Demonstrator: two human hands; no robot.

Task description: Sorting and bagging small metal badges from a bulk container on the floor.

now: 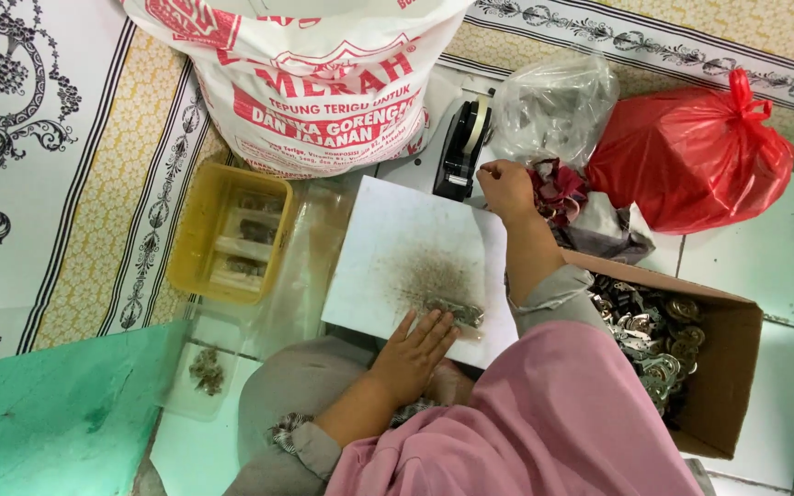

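A white board [388,239] lies across my lap, dusted with dark specks in its middle. My left hand [415,354] rests flat on its near edge, fingers apart, fingertips touching a small clear packet of metal pieces [457,312]. My right hand [505,188] is stretched out past the board's far corner, fingers curled at a black tape dispenser [463,147] and beside a bundle of dark red ribbon-like pieces [558,191]. I cannot tell if that hand holds anything.
A big white printed sack [314,83] stands at the back. A yellow tray [227,234] sits left, a clear bag [553,106] and a red bag [691,156] right. A cardboard box of metal pieces [691,340] is at my right side. A clear lid holding small bits [204,367] lies on the floor.
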